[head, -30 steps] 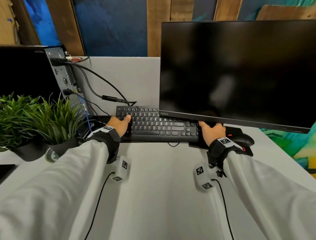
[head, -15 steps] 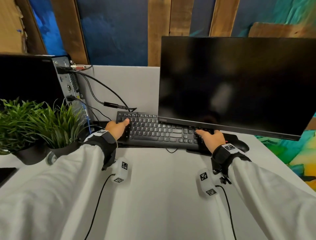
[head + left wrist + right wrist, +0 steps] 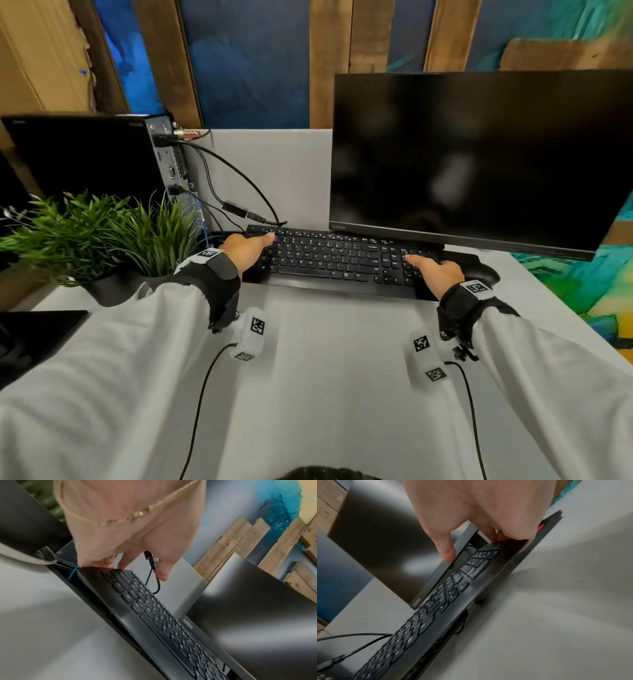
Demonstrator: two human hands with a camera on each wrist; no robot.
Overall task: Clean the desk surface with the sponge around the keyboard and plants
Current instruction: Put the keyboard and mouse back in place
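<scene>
The black keyboard (image 3: 335, 260) lies across the back of the grey desk (image 3: 325, 377), partly under the monitor's lower edge. My left hand (image 3: 248, 251) grips its left end, fingers curled behind the edge and thumb over the top row. My right hand (image 3: 435, 270) grips its right end by the number pad. In the left wrist view the keyboard (image 3: 154, 608) sits slightly above a black mat (image 3: 102, 608), with my left hand (image 3: 135, 568) at its corner. The right wrist view shows my right hand (image 3: 476, 546) curled round the keyboard (image 3: 436, 608). Two potted plants (image 3: 85, 236) stand left. No sponge is visible.
A dark monitor (image 3: 479, 161) hangs low over the keyboard's back right. A computer tower (image 3: 82, 157) with black cables (image 3: 233, 174) stands at the back left. A black mouse (image 3: 483, 274) sits right of the keyboard. A flat black object (image 3: 34, 335) lies at the desk's left edge.
Both hands stay on the keyboard's ends. The left thumb has slid further over the top row, and the head view has tilted upward.
</scene>
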